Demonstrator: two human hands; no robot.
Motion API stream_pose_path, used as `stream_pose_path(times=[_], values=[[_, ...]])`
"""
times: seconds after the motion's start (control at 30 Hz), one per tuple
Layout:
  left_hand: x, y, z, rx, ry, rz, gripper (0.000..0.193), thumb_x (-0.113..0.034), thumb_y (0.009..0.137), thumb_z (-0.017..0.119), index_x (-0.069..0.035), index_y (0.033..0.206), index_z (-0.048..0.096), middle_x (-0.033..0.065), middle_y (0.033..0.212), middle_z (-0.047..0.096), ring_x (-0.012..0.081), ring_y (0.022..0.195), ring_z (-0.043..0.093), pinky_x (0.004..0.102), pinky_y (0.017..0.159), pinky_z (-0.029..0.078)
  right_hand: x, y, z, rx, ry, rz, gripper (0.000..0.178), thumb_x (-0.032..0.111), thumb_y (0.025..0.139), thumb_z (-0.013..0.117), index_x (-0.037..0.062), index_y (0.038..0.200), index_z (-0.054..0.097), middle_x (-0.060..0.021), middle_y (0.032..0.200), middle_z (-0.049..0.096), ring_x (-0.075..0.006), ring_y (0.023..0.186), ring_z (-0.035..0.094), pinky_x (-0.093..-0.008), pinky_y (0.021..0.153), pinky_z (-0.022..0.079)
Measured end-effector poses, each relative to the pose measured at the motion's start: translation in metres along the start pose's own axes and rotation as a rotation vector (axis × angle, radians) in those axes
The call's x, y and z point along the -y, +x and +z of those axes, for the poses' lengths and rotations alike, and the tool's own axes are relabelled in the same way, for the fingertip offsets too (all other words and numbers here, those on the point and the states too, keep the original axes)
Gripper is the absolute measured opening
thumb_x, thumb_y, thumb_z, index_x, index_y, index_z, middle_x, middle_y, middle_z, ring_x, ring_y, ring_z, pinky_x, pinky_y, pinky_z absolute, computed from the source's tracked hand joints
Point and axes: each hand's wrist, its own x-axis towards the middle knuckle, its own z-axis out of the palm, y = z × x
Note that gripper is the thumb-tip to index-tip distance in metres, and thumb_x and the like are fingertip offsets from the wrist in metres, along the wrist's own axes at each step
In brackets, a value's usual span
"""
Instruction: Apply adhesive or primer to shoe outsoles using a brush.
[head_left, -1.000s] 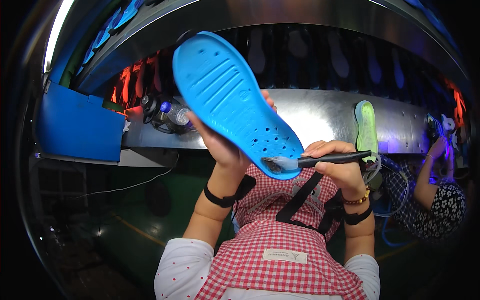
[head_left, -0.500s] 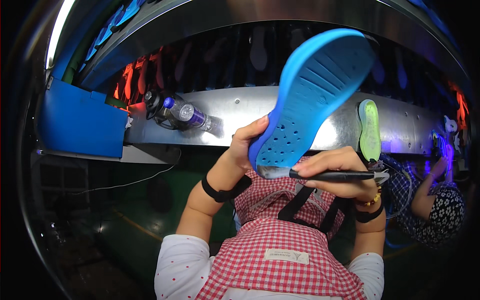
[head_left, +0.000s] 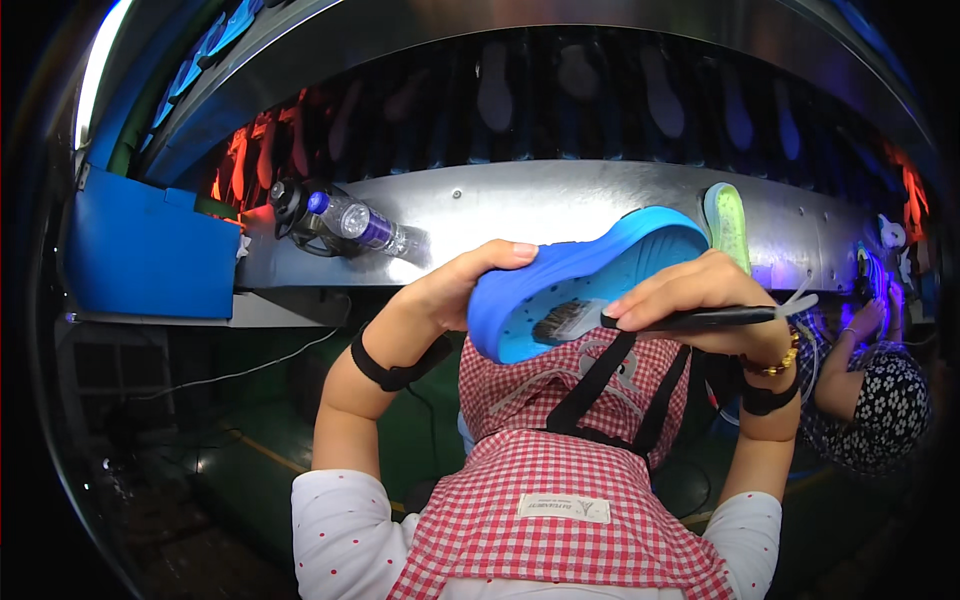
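A blue shoe sole (head_left: 545,275) is held up in front of my chest, tilted so its hollow side faces me. My left hand (head_left: 465,285) grips it by the heel end, thumb on the outer wall. Between the fingers of my right hand (head_left: 700,300) is a brush (head_left: 690,319) with a black handle and a thin tube at its rear end. Its bristles rest inside the sole near the heel, where small holes show. Behind the sole's far end, a pale green shoe sole (head_left: 727,222) lies on the metal ledge.
The metal ledge (head_left: 560,185) carries a clear plastic bottle (head_left: 370,228) and a dark-lidded jug (head_left: 290,200). Beyond it, several soles (head_left: 495,90) hang in a dark rack. A blue box (head_left: 160,245) stands left. At right, another person (head_left: 885,410) works under violet light.
The blue sole has come lower and tipped, so its inner side shows more foreshortened. The brush has moved from the heel rim further into the sole.
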Motion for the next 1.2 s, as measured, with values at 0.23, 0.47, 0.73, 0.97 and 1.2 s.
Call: stream_pose_path(times=[0.23,0.47,0.73,0.97,1.2], values=[[0.001,-0.032,0.031,-0.382,0.474,0.397,0.056,-0.036,0.084,0.045,0.009,0.117,0.048,0.0206,0.105,0.059,0.0239,0.088,0.061,0.0313,0.079,0.048,-0.003,-0.019,0.007,-0.200,-0.099,0.033,0.020,-0.003,0.067,0.068,-0.0008,0.087,0.065,-0.0159,0.091,0.066,-0.0253,0.088,0.064,-0.0317,0.077,0.052],[0.002,-0.039,-0.008,-0.297,-0.299,0.305,0.048,-0.039,0.085,0.045,0.003,0.104,0.058,0.0150,0.108,0.058,0.0207,0.100,0.055,0.0287,0.090,0.041,0.001,-0.028,0.016,-0.115,-0.209,0.028,0.021,0.002,0.067,0.070,0.0015,0.087,0.065,-0.0113,0.089,0.066,-0.0239,0.083,0.065,-0.0304,0.072,0.052],[0.053,0.052,-0.010,0.165,-0.561,0.556,0.083,-0.074,0.078,0.020,-0.015,0.135,0.029,0.0228,0.131,0.037,0.0398,0.117,0.040,0.0584,0.096,0.030,-0.022,0.002,0.041,-0.628,0.081,0.423,0.023,0.001,0.069,0.067,0.0015,0.092,0.066,-0.0086,0.075,0.063,-0.0122,0.066,0.059,-0.0221,0.059,0.045],[0.053,0.047,-0.020,-0.182,-0.644,0.675,0.089,-0.075,0.076,0.022,-0.005,0.128,0.037,0.0210,0.120,0.048,0.0347,0.111,0.047,0.0495,0.097,0.035,-0.027,-0.009,0.061,-0.306,-0.501,0.055,0.017,0.005,0.064,0.068,0.0064,0.080,0.064,-0.0101,0.073,0.062,-0.0254,0.065,0.060,-0.0328,0.059,0.045],[0.055,0.045,-0.006,-0.057,-0.669,0.712,0.087,-0.076,0.075,0.028,-0.008,0.128,0.037,0.0199,0.118,0.049,0.0365,0.108,0.047,0.0513,0.095,0.036,-0.023,0.001,0.035,-0.369,-0.102,0.071,0.022,0.006,0.067,0.071,0.0048,0.089,0.067,-0.0108,0.078,0.065,-0.0196,0.069,0.061,-0.0283,0.060,0.047]])
